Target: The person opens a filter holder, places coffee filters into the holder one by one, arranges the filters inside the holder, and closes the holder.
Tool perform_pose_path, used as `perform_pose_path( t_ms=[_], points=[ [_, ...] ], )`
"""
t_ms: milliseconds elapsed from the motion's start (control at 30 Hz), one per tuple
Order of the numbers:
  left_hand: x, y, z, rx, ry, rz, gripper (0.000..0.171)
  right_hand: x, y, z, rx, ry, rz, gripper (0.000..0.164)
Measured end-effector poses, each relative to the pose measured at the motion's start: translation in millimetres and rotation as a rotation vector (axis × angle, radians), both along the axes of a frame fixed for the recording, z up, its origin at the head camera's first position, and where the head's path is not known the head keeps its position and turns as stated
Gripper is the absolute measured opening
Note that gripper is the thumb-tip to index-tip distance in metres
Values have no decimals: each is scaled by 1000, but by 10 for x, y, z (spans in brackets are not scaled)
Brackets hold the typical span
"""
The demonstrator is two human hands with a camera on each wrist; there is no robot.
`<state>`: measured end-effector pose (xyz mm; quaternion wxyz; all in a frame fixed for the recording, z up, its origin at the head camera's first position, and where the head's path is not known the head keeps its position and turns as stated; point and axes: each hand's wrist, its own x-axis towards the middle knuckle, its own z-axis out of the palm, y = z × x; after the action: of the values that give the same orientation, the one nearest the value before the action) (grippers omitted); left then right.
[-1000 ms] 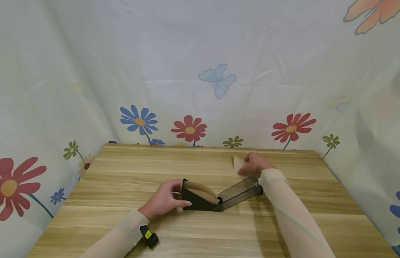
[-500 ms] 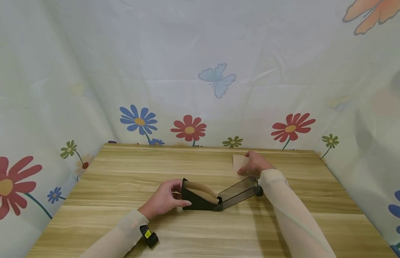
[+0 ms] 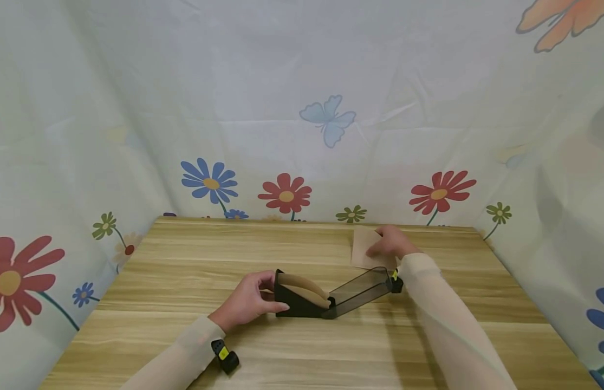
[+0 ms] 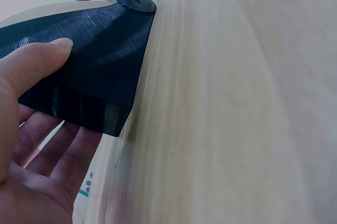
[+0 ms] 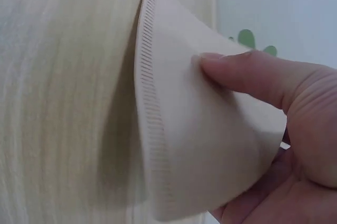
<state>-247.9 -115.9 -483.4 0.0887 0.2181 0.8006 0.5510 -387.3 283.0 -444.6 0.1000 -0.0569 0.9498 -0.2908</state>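
Note:
My left hand [image 3: 248, 302] grips the back end of a black wedge-shaped coffee filter holder [image 3: 298, 307], thumb on its ribbed side [image 4: 100, 66] and fingers behind. Brown paper coffee filters [image 3: 302, 283] stand inside it. Its smoky see-through lid [image 3: 362, 288] is swung out to the right. Farther back on the right, my right hand [image 3: 393, 241] pinches a single tan coffee filter [image 3: 361, 250]. In the right wrist view, the thumb presses on this coffee filter [image 5: 184, 113], which bends, its crimped seam facing the wood and its lower fingers behind the paper.
The wood-grain table [image 3: 194, 260] carries the holder. A white cloth [image 3: 262, 108] printed with flowers and butterflies hangs behind the table's back edge and along both sides. Black wrist cameras sit on the left sleeve [image 3: 184, 346] and right sleeve [image 3: 443, 303].
The right hand has shifted slightly back and right, and the coffee filter in it has turned to show more of its flat face. The left hand and the holder stay where they were.

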Motion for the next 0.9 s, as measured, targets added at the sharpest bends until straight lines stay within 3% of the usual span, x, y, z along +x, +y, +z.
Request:
perform_pose_path(
  t_ms=[167, 467, 633, 900],
  points=[
    [3, 3, 6, 5, -7, 0, 33, 57, 30, 97, -60, -12, 9, 20],
    [-10, -6, -8, -7, -6, 6, 34, 223, -26, 325, -170, -3, 57, 22],
    [-13, -10, -12, -5, -2, 0, 33, 273, -48, 424, -204, 11, 84, 32],
    [-4, -3, 0, -4, 1, 2, 32, 334, -70, 559, -208, 8, 73, 26]
  ],
)
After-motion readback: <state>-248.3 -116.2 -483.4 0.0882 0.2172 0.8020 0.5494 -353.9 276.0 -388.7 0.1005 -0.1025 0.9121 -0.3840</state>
